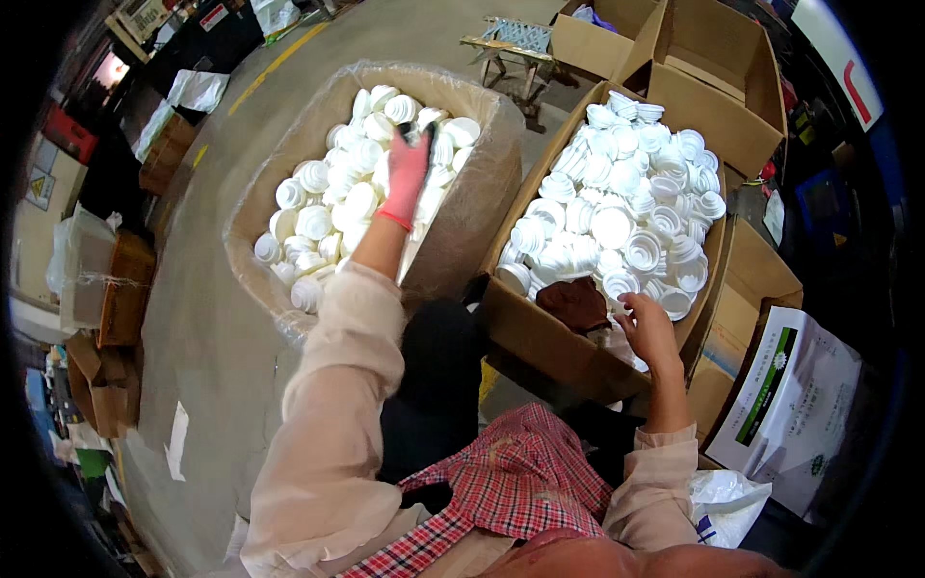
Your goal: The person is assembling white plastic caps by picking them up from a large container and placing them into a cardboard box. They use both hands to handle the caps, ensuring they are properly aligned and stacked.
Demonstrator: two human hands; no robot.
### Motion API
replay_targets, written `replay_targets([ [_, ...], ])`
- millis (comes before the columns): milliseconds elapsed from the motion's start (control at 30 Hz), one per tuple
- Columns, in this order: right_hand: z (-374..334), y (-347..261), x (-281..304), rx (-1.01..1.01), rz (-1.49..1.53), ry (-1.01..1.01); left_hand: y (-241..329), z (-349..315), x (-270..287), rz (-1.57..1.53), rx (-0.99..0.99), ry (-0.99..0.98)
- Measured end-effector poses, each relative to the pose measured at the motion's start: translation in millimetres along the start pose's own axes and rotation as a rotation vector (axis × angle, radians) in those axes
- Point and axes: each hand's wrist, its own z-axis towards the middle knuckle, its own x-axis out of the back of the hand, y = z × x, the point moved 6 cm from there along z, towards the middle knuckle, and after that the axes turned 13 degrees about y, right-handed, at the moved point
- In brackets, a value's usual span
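Note:
My left hand (409, 171), in a pink glove with dark fingertips, reaches over a carton (482, 207) lined with clear plastic. Its fingers are apart above a pile of white plastic caps (361, 200), and no cap shows clearly between them. Over the near edge of a second carton (540, 323) to the right, my bare right hand (649, 328) has its fingers loosely curled and parted. Ribbed white caps (612, 228) fill that carton. A crumpled dark brown cloth (574, 303) lies on them, just left of my right hand.
Open cardboard boxes (718, 58) stand beyond the right carton. A white printed box (785, 400) and a plastic bag (729, 506) are at my right. Far off is a small stool (515, 43). Brown bins (125, 289) line the left side of the grey floor (231, 385).

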Motion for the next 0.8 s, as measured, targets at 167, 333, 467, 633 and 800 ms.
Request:
replay_targets([
  [167,1,3,-9,0.002,0.014,-0.04,-136,72,6,0.564,0.325,-0.04],
  [333,5,7,-17,-0.017,-0.019,-0.072,-168,64,-12,0.626,0.277,-0.035],
  [467,14,-5,-18,0.107,0.014,0.01,-191,62,5,-0.19,0.444,-0.031],
  [633,13,-40,-2,0.197,0.257,0.207,-17,-10,1,-0.669,0.254,-0.503],
  [800,10,-85,26,0.248,0.664,0.341,123,-153,-12,-0.984,1.011,-0.893],
])
